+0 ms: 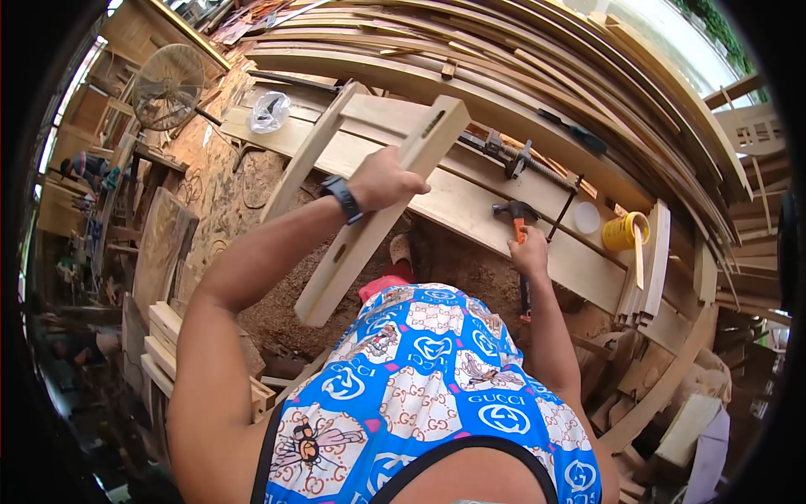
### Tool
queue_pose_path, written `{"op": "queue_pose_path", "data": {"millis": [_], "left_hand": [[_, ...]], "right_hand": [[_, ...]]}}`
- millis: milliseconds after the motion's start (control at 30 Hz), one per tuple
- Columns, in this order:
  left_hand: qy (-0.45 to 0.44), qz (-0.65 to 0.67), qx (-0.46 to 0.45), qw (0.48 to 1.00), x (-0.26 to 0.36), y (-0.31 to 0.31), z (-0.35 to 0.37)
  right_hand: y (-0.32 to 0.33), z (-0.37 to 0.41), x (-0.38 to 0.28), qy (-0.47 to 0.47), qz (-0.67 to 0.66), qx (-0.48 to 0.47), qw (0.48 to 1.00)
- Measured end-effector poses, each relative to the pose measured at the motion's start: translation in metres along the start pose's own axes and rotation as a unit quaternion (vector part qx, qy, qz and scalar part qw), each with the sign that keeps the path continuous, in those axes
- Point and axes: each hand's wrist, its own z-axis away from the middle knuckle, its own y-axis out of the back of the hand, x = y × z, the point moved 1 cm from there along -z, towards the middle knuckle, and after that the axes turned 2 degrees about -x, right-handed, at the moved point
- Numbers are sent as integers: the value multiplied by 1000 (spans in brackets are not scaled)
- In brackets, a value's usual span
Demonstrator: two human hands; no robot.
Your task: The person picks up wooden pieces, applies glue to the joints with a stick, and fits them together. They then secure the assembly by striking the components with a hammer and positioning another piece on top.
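**Gripping Rail and Hammer**

Curling fingers of left hand (382, 181) around mortised rail (336, 269), tilting clear above workbench (470, 200) edge, sawdust floor (281, 319) lying open beneath. Clenching right hand (531, 254) around hammer (519, 217) handle, head lying near bar clamp (527, 164).

The left hand (382, 178) held a slat (357, 244) tilted above the bench plank (457, 197). To its right, the right hand (531, 254) gripped a hammer (518, 212) on that plank. A bar clamp (525, 160) lay just behind, a cup (625, 231) farther right.
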Motion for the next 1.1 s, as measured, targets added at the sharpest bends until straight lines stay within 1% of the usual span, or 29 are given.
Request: {"op": "queue_pose_path", "data": {"millis": [67, 100, 167, 200, 267, 333, 433, 500, 533, 567, 667, 733, 800, 833, 900, 1000, 1100], "left_hand": [[4, -19, 66, 998, -1, -19, -21], [4, -16, 68, 998, -3, -28, -34], [33, -72, 110, 991, -6, -47, -59], [32, -68, 104, 992, -5, -55, -68], [64, -75, 94, 991, -3, -75, -83], [70, -73, 77, 992, -6, -97, -96], [91, -65, 79, 991, -13, -126, -111], [103, -72, 56, 990, -18, -140, -118], [105, -69, 51, 991, -19, -143, -120], [107, -66, 55, 990, -20, -146, -123], [113, -55, 57, 990, -23, -151, -128], [114, -50, 61, 990, -22, -148, -129], [116, -48, 55, 991, -20, -145, -127], [117, -47, 50, 991, -19, -142, -126], [113, -47, 49, 991, -20, -140, -126], [102, -49, 43, 993, -21, -134, -123], [104, -23, 44, 993, -16, -118, -115]], "right_hand": [[0, 4, -5, 14, -3, 6, 1000], [1, 8, -7, 22, -11, 8, 1000], [4, 18, -11, 29, -15, 17, 999], [4, 22, -13, 23, -11, 16, 1000], [5, 32, -13, -5, -10, 4, 1000], [4, 42, -7, -9, 5, 3, 1000], [2, 60, 2, -69, -57, -3, 996], [2, 74, 6, -91, -55, 1, 994], [-1, 83, 13, -107, -58, 5, 993], [-5, 90, 18, -87, -59, 26, 994], [-13, 102, 27, -114, -54, 22, 992], [-14, 105, 24, -110, -63, 29, 992], [-15, 101, 20, -133, -66, 24, 989], [-16, 99, 17, -129, -68, 23, 989], [-12, 93, 13, -151, -47, 28, 987], [-6, 82, 4, -140, -46, 3, 989], [-7, 75, -6, -120, -62, -3, 991]]}}
